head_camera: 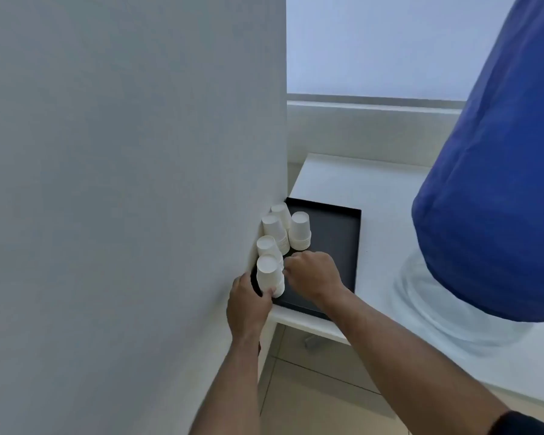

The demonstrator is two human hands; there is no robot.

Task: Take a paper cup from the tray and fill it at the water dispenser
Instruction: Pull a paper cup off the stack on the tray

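A black tray [333, 233] lies on a white counter against the wall. Several stacks of upside-down white paper cups stand along its left side. My left hand [248, 299] grips the base of the nearest cup stack [269, 274] from the left. My right hand [314, 274] is curled against the right side of that same stack, with its fingertips at the cups; whether it pinches a cup is hidden. The water dispenser's bottle, under a blue cover [500, 189], rises at the right.
A grey wall [123, 183] stands close on the left, touching the tray's edge. Other cup stacks [299, 230] stand behind the near one. The white counter [383, 196] runs to a window ledge at the back. Tiled floor shows below.
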